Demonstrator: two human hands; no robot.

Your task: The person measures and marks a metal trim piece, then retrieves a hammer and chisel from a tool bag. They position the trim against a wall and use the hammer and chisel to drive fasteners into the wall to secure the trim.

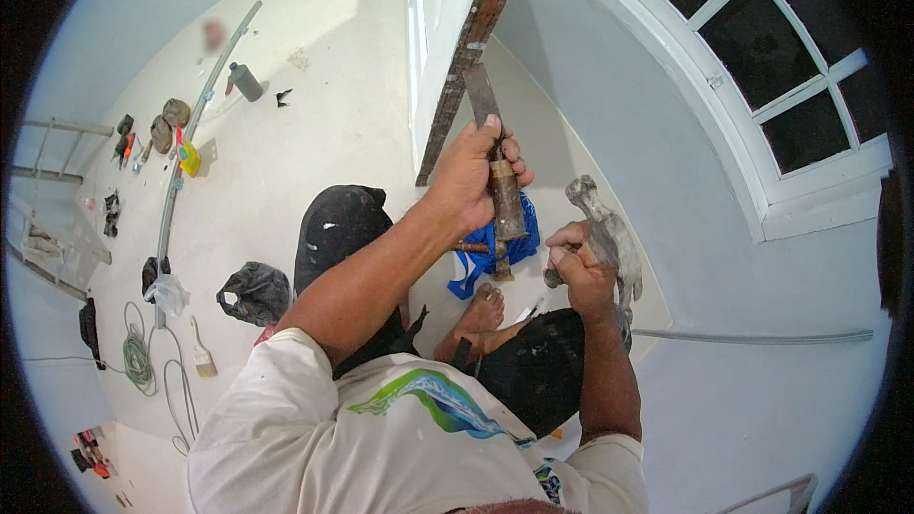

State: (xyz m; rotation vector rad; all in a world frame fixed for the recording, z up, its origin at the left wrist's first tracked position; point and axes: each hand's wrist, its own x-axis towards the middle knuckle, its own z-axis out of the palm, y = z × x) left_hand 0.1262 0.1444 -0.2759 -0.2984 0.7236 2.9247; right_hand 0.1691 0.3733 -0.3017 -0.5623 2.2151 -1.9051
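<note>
My left hand (466, 176) is closed around a chisel (508, 205), with its flat blade pointing up and away from me. The blade's tip is at the bare brown edge of a white door (476, 24); whether it touches the wood I cannot tell. Lower and to the right, my right hand (583, 271) makes a fist round a tool with a dark rounded end (552, 278); its kind is unclear. Beside that fist lies a crumpled, grey-and-white smeared thing (619, 243). A blue bag (524, 243) rests beneath the chisel, partly hidden.
To the left on the pale floor are a black plastic bag (255, 293), a paintbrush (202, 350), a coiled green cord (138, 362), a long metal strip (181, 167), a yellow bottle (189, 160) and a grey bottle (247, 83). A wall with a paned window (762, 48) stands at right.
</note>
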